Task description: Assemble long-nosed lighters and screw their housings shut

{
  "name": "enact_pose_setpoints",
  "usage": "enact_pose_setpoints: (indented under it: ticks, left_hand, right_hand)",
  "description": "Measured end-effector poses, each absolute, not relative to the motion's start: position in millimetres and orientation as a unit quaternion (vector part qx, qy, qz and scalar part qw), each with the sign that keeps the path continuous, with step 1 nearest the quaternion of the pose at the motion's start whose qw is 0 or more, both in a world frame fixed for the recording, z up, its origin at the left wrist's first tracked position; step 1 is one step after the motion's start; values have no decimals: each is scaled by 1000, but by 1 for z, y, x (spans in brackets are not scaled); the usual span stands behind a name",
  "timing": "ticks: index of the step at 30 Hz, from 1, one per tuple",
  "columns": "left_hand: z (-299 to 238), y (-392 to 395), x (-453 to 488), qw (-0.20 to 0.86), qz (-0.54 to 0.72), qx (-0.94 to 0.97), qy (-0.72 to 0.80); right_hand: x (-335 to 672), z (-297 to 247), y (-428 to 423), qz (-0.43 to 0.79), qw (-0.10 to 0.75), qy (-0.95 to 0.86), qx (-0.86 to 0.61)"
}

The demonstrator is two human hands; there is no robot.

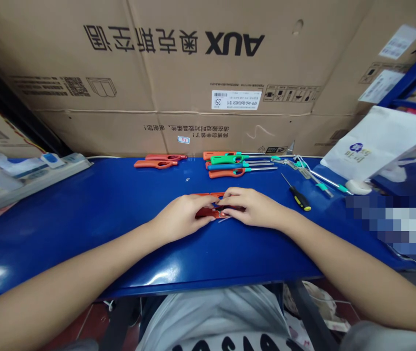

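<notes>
Both arms come in from the near corners, low over the blue tabletop [112, 204], and slant inward until the hands almost meet in front of the body. The left forearm is nearly straight, rising from the lower left; the right one angles up from the lower right, with the wrist slightly bent.

Between the hands, near the middle of the tabletop, lies an opened orange lighter casing [208, 213], its dark inside partly showing. The left hand [184, 215] is palm down and grips the casing's left end, thumb along the near edge and fingers curled over the far side. The right hand [248, 207] arches over the other end, knuckles raised, with thumb and forefinger brought close together at the inside parts; whether they pinch something is hidden.

Beyond the hands, two orange handles [154, 164] lie to the left, and a row of lighters with metal rods, among them a green lighter [224, 159], lies farther right. A black and yellow screwdriver [299, 199] rests to the right of the right hand. Printed cardboard [171, 97] stands behind the tabletop.
</notes>
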State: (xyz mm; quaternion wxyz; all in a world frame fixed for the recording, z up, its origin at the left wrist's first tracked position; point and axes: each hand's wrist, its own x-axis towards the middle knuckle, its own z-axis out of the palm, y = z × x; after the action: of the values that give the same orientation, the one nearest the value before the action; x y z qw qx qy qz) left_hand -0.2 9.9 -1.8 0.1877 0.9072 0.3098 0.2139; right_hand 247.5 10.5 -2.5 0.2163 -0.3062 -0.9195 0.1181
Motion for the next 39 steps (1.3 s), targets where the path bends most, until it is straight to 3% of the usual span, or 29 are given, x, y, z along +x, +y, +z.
enact_pose_setpoints:
  ticks: [4,7,10,14,24,39]
  left_hand:
    - [-2,10,-3,160,189,920,303]
    - [-2,11,-4,137,185,925,302]
    - [-1,10,-3,120,190,930,290]
    - [2,8,-1,123,185,935,276]
    - [4,9,-1,104,170,951,237]
    - [-2,14,-3,93,162,956,227]
  right_hand:
    - [273,14,23,49,249,-880,-402]
    - [306,23,39,-46,193,-786,-585]
    - [344,23,58,-66,124,-673,-726]
    - [383,13,76,-69,110,-588,-798]
    - [412,-20,95,-31,106,-535,-838]
    - [422,-23,96,-53,164,-519,-838]
